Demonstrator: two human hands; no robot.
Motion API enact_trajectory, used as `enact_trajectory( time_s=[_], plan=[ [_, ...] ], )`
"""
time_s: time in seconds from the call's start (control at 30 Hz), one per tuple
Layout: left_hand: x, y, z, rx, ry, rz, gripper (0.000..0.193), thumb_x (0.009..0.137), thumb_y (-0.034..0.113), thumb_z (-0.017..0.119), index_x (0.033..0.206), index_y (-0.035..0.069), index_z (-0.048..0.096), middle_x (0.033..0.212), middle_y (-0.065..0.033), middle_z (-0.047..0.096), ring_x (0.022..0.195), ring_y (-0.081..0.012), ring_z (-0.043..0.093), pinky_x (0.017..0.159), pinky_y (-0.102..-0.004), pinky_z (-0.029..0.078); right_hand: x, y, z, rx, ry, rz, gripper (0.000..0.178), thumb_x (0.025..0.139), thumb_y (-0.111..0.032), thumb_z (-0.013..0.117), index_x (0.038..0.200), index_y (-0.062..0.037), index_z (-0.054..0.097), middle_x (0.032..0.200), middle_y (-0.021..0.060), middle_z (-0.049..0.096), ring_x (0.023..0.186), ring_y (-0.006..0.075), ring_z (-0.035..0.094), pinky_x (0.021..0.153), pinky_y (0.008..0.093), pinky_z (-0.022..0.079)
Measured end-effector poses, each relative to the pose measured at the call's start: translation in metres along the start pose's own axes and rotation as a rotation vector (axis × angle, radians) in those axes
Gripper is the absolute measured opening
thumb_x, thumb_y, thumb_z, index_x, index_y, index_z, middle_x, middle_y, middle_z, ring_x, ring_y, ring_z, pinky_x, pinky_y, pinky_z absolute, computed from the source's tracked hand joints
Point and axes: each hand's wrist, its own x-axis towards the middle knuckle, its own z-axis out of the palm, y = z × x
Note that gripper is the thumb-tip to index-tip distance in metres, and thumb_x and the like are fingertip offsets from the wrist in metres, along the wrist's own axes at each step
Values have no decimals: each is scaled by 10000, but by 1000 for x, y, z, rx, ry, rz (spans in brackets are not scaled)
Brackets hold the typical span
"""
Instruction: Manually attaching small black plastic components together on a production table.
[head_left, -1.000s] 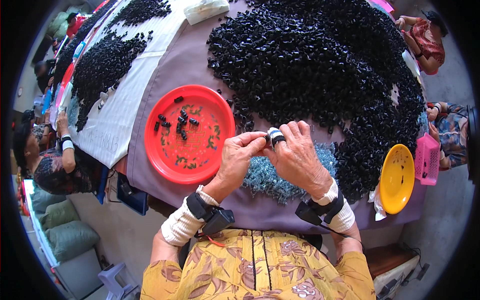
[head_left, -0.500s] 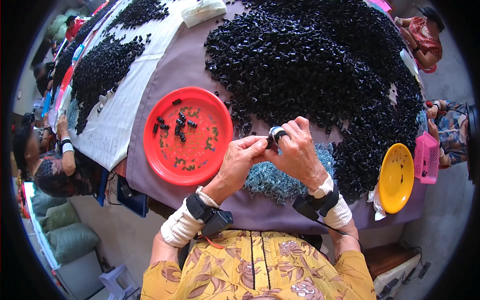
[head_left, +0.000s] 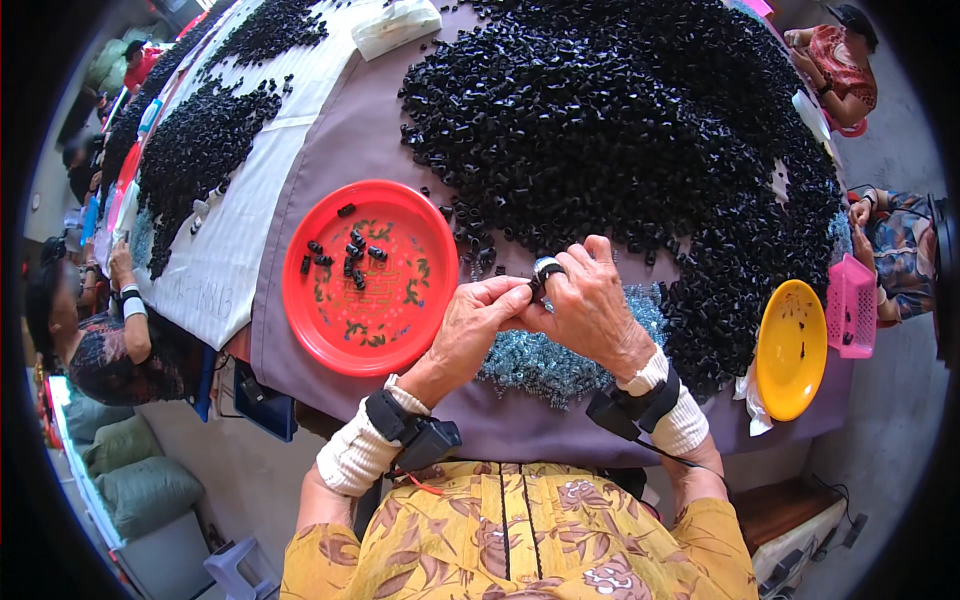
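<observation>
My left hand [head_left: 468, 325] and my right hand [head_left: 588, 308] meet over the near part of the table. Both are closed in a pinch, with a small black plastic piece [head_left: 536, 286] between their fingertips. A band of black and pale material wraps a finger of the right hand. Under the hands lies a heap of small clear bluish pieces [head_left: 548, 372]. Just beyond spreads a large heap of small black tubular pieces [head_left: 570, 140]. To the left sits a round red tray [head_left: 312, 335] bearing several black pieces.
A yellow plate [head_left: 785, 385] and a pink basket [head_left: 850, 310] stand at the right. A folded white cloth [head_left: 395, 28] lies at the far side. More black heaps [head_left: 195, 150] cover the left table. Other people sit along the left and right sides.
The view has shifted slightly. Both hands stay pinched together around the small black piece, with only slight finger movement. The pieces on the red tray look the same.
</observation>
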Motion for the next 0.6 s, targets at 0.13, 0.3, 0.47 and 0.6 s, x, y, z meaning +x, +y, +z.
enact_trajectory(
  time_s=[0.13,0.3,0.47,0.6],
  plan=[
    [0,-1,-4,107,-10,17,239,922,180,530,1034,-14,614,909,-42,630,832,-100,601,771,-265,509,-2,-1,3,-32,-18,-4,232,654,-221,669,611,-35,537,622,90,512,645,231,501,735,391,377],
    [-1,2,0,58,-24,14,237,925,180,524,1006,-25,611,900,-46,629,815,-103,605,768,-263,515,-2,2,3,23,34,-17,240,642,-223,682,622,-28,544,628,95,519,641,230,505,736,392,380],
    [-1,-3,-1,-6,-46,-2,232,931,176,511,966,-32,607,884,-56,628,805,-112,609,767,-261,520,-5,3,1,42,2,-2,216,634,-200,672,631,-21,552,641,103,532,645,233,509,742,396,381],
    [0,-3,-4,48,-39,-4,236,934,173,500,955,-36,607,860,-60,626,797,-120,610,752,-263,519,-7,3,8,35,-16,-2,213,624,-195,666,616,-20,545,642,109,530,645,238,509,717,383,391]
  ],
)
